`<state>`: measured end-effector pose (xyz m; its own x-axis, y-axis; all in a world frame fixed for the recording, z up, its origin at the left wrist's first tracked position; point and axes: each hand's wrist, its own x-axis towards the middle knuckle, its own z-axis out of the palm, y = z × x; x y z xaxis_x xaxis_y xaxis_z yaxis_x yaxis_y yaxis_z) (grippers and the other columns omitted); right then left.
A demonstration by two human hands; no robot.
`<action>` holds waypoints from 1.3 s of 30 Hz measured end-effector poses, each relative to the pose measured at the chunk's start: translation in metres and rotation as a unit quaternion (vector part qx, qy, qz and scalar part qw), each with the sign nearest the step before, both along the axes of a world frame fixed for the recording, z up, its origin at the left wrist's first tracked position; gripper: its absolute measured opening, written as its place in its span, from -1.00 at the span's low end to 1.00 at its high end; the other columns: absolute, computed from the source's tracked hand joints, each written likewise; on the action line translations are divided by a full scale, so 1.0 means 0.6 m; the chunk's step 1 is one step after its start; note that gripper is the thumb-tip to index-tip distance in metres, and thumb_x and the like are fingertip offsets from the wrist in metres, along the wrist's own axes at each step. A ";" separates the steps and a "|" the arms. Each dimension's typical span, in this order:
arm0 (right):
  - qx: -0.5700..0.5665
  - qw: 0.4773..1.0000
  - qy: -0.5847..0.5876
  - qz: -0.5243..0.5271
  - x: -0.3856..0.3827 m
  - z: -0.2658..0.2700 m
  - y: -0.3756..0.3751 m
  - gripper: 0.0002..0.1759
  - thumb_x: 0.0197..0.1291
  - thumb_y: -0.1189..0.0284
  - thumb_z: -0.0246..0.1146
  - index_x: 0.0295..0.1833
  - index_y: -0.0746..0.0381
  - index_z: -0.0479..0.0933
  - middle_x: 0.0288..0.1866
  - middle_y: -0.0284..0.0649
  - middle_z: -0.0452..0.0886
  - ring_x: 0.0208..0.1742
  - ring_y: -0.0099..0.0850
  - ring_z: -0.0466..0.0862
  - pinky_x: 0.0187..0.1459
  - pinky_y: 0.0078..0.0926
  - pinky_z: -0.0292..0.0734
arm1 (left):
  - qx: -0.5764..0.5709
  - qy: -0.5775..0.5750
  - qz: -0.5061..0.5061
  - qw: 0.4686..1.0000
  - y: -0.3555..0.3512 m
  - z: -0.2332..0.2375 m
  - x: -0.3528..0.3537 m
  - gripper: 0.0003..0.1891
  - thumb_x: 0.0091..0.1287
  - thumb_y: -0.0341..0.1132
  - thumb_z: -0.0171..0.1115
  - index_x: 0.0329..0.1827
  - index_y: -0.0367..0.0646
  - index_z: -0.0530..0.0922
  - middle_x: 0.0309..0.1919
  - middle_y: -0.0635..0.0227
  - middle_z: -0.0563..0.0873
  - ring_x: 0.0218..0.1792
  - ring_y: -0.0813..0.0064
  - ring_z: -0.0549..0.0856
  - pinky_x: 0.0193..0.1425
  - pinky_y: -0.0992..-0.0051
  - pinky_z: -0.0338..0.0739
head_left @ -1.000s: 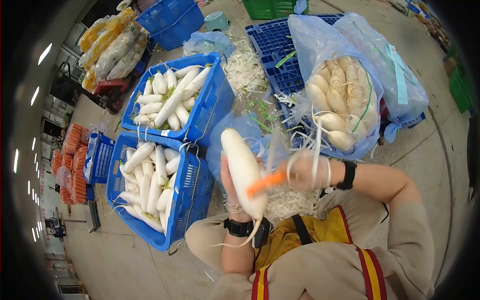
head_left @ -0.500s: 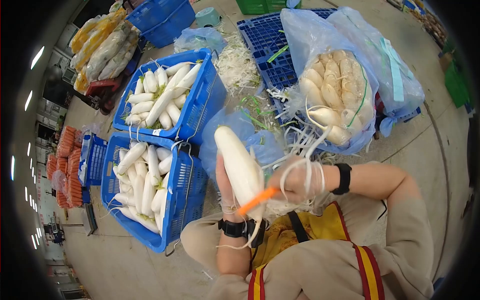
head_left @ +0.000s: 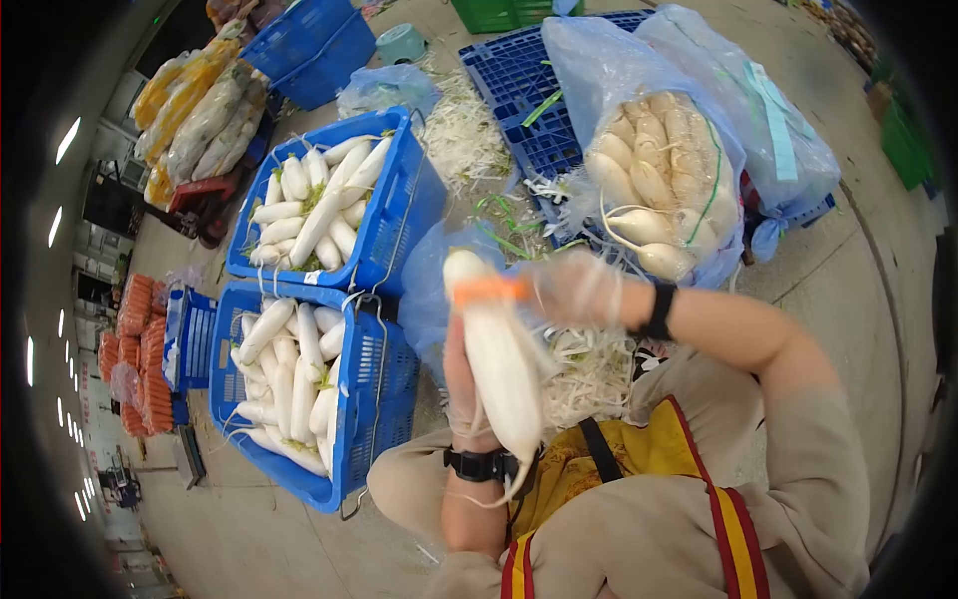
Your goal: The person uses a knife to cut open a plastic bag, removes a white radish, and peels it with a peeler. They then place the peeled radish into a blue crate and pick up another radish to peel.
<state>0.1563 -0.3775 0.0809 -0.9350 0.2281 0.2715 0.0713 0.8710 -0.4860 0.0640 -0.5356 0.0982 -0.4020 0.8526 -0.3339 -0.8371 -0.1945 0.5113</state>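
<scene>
A large white daikon radish [head_left: 504, 384] stands nearly upright before my lap, its thin root tail hanging down over my wrist. My left hand [head_left: 461, 389], in a clear glove, is closed around it from the left side. In my gloved right hand [head_left: 581, 288], blurred by motion, is an orange peeler [head_left: 491, 291], which lies across the radish near its top end. The blade is hidden. A white strip hangs along the radish's right side. Below my right hand lies a heap of pale peelings [head_left: 589, 374].
Two blue crates, an upper one [head_left: 411, 200] and a lower one [head_left: 384, 399], hold daikon radishes at the left. Ahead, an open blue plastic bag [head_left: 569, 60] of radishes rests on a blue pallet [head_left: 499, 75]. Bagged carrots [head_left: 150, 369] are stacked far left.
My right hand has moved the peeler from the radish's lower end up to near its top. The long strips around my right hand are no longer seen there.
</scene>
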 end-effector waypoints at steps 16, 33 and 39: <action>-0.064 0.995 0.046 -0.057 -0.015 -0.011 0.061 -0.72 0.28 0.28 0.05 -0.30 0.25 0.55 -0.48 -0.02 0.60 -0.44 -0.08 0.63 -0.39 -0.20 0.54 | 0.032 -0.049 -0.025 0.998 0.006 0.015 0.027 -0.53 0.47 0.01 -0.21 0.05 -0.25 0.42 -0.32 0.14 0.59 -0.30 0.31 0.59 -0.29 0.40 0.54; 0.018 0.982 -0.163 -0.093 -0.015 -0.035 0.145 -0.64 0.28 0.26 0.00 0.00 0.22 0.56 -0.12 0.08 0.61 -0.10 -0.01 0.61 -0.07 -0.10 0.49 | 0.054 -0.037 0.001 0.998 0.021 -0.040 -0.059 -0.64 0.48 -0.12 -0.13 -0.06 -0.29 0.45 -0.32 0.09 0.63 -0.37 0.28 0.65 -0.27 0.39 0.63; -0.095 0.982 0.017 -0.165 -0.022 -0.031 0.124 -0.73 0.28 0.27 0.05 -0.08 0.15 0.57 -0.21 0.02 0.63 -0.16 0.00 0.62 -0.10 -0.09 0.48 | 0.019 0.006 0.097 0.995 0.021 -0.076 -0.062 -0.72 0.40 -0.21 0.09 -0.02 -0.26 0.42 -0.27 0.20 0.61 -0.28 0.37 0.66 -0.16 0.43 0.63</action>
<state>0.1431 -0.3032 0.0626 -0.7924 0.5668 0.2254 0.3154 0.6970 -0.6439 0.0270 -0.5228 0.0528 -0.5641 0.7702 -0.2976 -0.7760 -0.3713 0.5098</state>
